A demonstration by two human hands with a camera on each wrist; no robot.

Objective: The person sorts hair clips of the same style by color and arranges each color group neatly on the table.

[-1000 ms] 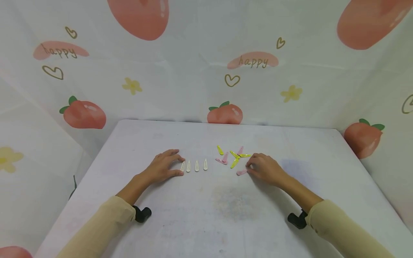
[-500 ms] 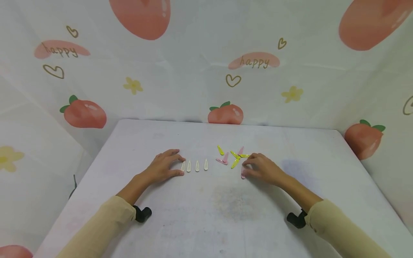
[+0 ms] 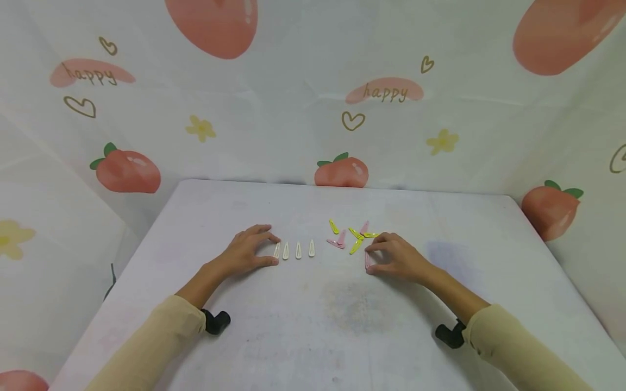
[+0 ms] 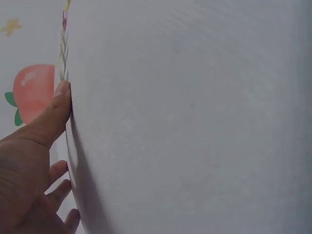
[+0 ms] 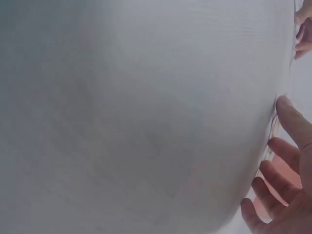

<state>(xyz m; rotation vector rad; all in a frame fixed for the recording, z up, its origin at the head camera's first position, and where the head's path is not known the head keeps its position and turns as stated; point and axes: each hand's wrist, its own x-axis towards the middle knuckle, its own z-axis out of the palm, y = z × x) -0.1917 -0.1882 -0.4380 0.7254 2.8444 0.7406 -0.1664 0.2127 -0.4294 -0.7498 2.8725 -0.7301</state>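
Several white hair clips stand in a row, among them one (image 3: 299, 250) in the middle. My left hand (image 3: 246, 252) has its thumb and index finger at the two ends of the leftmost white clip (image 3: 276, 250). A pink clip (image 3: 367, 260) lies upright in line between the thumb and index finger of my right hand (image 3: 398, 258), which grips its ends. Beside that hand lie loose yellow clips (image 3: 355, 247) and pink clips (image 3: 342, 237), some overlapping. In the wrist views, my left hand (image 4: 31, 156) and right hand (image 5: 287, 180) both touch the tabletop.
The white table (image 3: 274, 336) reaches back to a curtain (image 3: 293, 108) printed with peaches, flowers and hearts. Each wrist carries a black camera, the left one (image 3: 217, 322) and the right one (image 3: 450, 335) both low over the table.
The pink clip at my right hand has turned from lying sideways to pointing away from me, and my right fingers have shifted slightly left to its ends. My left hand stays in place.
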